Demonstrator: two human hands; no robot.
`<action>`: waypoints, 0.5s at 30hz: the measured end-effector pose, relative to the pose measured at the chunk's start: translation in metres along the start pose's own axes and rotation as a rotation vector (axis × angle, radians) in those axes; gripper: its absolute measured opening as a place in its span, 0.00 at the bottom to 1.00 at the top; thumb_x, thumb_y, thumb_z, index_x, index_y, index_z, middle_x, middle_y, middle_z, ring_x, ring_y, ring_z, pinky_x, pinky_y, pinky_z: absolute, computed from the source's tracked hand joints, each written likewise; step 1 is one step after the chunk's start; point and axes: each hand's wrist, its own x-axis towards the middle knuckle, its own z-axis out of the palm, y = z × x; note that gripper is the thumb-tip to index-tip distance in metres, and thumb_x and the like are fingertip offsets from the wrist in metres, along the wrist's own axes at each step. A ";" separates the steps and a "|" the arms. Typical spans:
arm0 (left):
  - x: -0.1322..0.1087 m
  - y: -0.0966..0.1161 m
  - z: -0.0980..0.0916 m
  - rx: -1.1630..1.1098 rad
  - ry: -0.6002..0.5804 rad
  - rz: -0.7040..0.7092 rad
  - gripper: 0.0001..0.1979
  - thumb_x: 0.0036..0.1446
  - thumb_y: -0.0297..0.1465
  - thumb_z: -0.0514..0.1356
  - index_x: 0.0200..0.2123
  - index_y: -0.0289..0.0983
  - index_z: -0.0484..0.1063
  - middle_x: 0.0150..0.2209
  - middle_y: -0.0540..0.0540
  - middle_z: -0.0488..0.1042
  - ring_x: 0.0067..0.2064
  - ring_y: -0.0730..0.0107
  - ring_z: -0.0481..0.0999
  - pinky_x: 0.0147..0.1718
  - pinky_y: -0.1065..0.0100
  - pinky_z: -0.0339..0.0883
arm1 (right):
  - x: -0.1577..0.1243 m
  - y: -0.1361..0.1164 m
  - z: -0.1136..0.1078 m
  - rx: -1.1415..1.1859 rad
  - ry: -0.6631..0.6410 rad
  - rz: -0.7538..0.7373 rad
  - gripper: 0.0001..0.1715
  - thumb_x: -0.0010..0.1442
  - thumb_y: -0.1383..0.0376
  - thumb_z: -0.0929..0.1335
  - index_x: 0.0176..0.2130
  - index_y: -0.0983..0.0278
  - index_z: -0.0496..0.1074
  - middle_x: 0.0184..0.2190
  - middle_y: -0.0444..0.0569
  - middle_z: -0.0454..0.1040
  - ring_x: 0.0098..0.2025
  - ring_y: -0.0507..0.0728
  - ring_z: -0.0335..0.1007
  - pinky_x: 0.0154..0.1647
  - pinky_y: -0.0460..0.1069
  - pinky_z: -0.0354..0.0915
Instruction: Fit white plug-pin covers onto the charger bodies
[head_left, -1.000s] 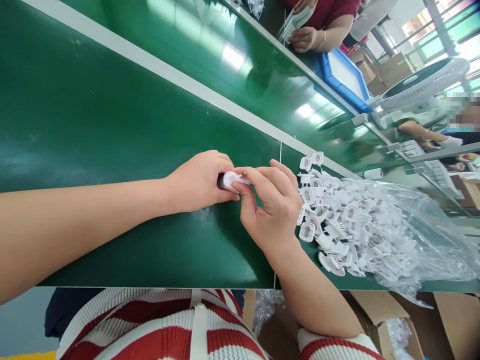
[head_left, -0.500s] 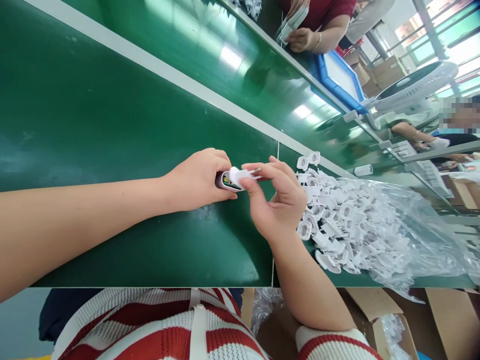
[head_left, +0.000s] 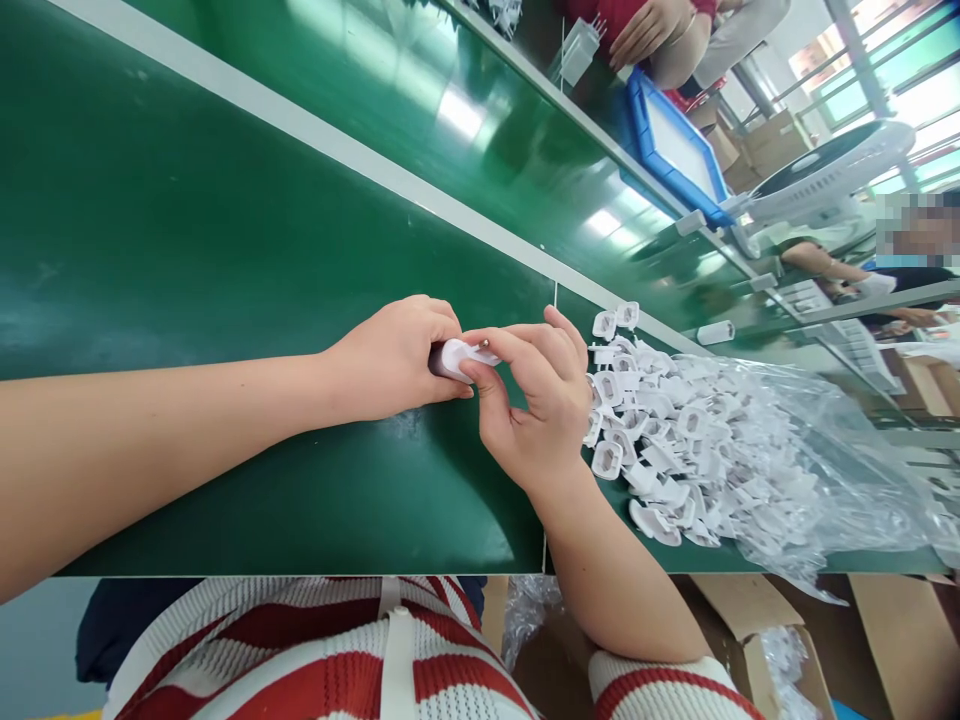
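While bunched together at centre frame, gripping one white plug [head_left: 452, 358] from both ends! Closed round its body with the left hand [head_left: 397, 362], pinched at the near end with the right hand [head_left: 541, 412], thumb and forefinger tight, small metal pin [head_left: 485, 343] peeking out on top. Held just above the green surface [head_left: 187, 250]. Right of centre, just beside the right hand: a heap of white caps [head_left: 675, 440], spilling from a clear bag [head_left: 840, 470]. Upper right of the frame, past the white stripe: a blue tray [head_left: 636, 130] and a co-worker's hand [head_left: 649, 28].
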 end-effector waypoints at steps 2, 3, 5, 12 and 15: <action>0.000 0.000 0.000 -0.004 -0.002 -0.005 0.08 0.52 0.37 0.69 0.30 0.39 0.78 0.37 0.49 0.75 0.44 0.60 0.74 0.38 0.63 0.66 | 0.000 0.000 0.001 0.001 0.013 -0.021 0.09 0.66 0.69 0.68 0.45 0.56 0.75 0.38 0.43 0.81 0.39 0.54 0.77 0.68 0.61 0.62; 0.000 0.000 0.000 -0.008 -0.002 -0.005 0.07 0.52 0.36 0.69 0.30 0.39 0.78 0.37 0.49 0.75 0.44 0.60 0.74 0.38 0.63 0.66 | 0.000 -0.001 0.001 0.003 0.015 -0.023 0.10 0.66 0.69 0.68 0.45 0.57 0.75 0.37 0.43 0.81 0.39 0.54 0.77 0.68 0.61 0.62; 0.000 0.000 0.000 -0.013 -0.001 -0.004 0.08 0.52 0.36 0.69 0.29 0.39 0.77 0.37 0.49 0.75 0.44 0.60 0.74 0.38 0.63 0.66 | 0.001 -0.002 0.001 0.001 0.015 -0.014 0.09 0.66 0.69 0.68 0.45 0.57 0.75 0.37 0.43 0.81 0.38 0.54 0.78 0.68 0.61 0.62; 0.000 0.000 0.001 -0.006 0.005 -0.025 0.10 0.51 0.38 0.70 0.31 0.39 0.78 0.37 0.47 0.76 0.45 0.58 0.74 0.38 0.61 0.66 | 0.000 -0.005 0.001 -0.015 0.058 0.002 0.07 0.66 0.69 0.69 0.43 0.58 0.74 0.37 0.43 0.82 0.37 0.54 0.78 0.66 0.62 0.64; 0.000 0.000 0.000 -0.004 0.001 -0.024 0.09 0.51 0.38 0.70 0.30 0.39 0.78 0.37 0.48 0.76 0.44 0.58 0.74 0.38 0.62 0.66 | 0.001 -0.005 -0.001 -0.036 0.054 -0.017 0.07 0.66 0.69 0.68 0.42 0.58 0.75 0.36 0.42 0.82 0.36 0.53 0.77 0.67 0.61 0.63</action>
